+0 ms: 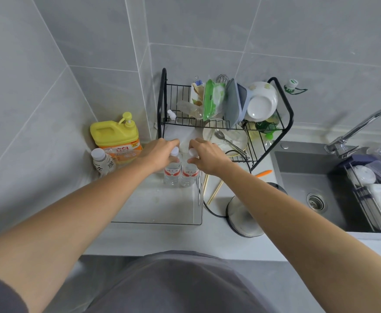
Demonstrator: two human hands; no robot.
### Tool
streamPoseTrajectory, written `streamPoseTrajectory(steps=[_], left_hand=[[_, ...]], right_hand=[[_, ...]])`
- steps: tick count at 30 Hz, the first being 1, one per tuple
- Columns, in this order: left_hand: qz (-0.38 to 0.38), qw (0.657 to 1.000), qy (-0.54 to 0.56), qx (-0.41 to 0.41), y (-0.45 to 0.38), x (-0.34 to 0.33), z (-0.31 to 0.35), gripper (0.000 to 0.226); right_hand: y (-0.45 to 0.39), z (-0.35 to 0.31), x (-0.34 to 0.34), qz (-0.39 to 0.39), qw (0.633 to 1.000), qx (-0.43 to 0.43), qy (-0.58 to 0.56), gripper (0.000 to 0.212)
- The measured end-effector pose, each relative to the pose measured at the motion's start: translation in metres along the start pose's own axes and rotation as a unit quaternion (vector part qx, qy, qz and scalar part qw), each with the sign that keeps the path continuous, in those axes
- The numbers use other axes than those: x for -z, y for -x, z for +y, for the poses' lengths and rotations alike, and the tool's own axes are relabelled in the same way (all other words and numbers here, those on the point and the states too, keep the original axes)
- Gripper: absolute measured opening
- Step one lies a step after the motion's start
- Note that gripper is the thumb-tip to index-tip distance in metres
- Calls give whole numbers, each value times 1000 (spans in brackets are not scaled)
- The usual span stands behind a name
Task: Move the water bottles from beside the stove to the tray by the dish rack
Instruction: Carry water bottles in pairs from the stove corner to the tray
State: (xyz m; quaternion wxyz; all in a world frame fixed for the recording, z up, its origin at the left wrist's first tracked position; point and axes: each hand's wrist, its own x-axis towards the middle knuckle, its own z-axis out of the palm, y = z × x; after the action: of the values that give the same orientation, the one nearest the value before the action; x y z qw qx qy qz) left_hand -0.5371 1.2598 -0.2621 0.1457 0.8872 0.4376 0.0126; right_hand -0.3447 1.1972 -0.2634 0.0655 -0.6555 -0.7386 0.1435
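Both hands grip at the necks: the left hand (160,154) curls round the cap end of the left bottle (172,172), the right hand (207,155) pinches the neck of the right bottle (188,175). The two stand upright, touching, in the clear tray (157,208), at its 12 o'clock end, with the dish rack (225,123) just beyond at 1 o'clock. Full and thin-walled (so probably heavy and squashy), they seem best held at the stiff neck
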Motion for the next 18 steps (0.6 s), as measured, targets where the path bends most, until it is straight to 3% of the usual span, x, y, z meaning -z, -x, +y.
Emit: streamPoseTrajectory(steps=[9,14,18], left_hand=[[-4,999,-38,14,10,7,3,48],[141,986,-94,-5,15,22,0,56],[211,972,-75,-65,15,49,11,48]], right_hand=[[3,0,-1,-8,1000,-23,-13,45],[12,-7,7,54,997,-43,-45,63],[25,-13,30,161,984,-68,-26,51]])
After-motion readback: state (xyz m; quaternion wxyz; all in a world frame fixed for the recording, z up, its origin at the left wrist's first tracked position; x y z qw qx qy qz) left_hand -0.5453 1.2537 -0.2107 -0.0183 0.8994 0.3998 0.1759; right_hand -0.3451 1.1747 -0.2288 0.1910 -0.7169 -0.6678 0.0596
